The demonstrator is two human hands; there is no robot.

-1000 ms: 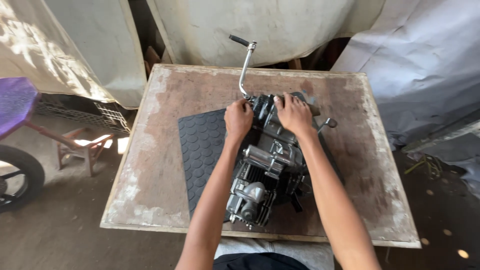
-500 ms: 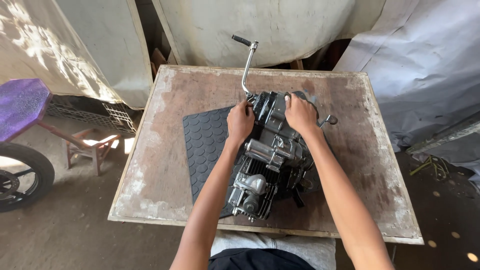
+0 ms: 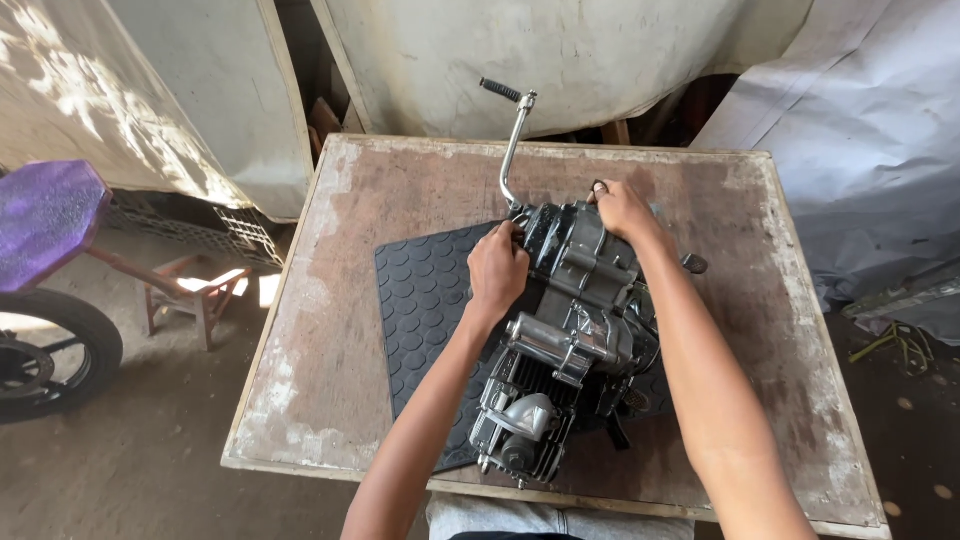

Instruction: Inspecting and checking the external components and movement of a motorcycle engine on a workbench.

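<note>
A small grey motorcycle engine lies on a black studded rubber mat on a worn wooden table. Its finned cylinder points toward me, and a chrome kick-start lever sticks up at its far end. My left hand grips the left side of the engine case. My right hand holds the far top edge of the case. Both forearms reach in from the bottom of the view.
A motorcycle wheel and a purple stool top are at the left, with a low wooden stool beside the table. Pale tarps hang behind and to the right. Dirt floor surrounds the table.
The view has shifted a little. Both hands stay on the engine, with my right hand slid further toward the far edge of the case.
</note>
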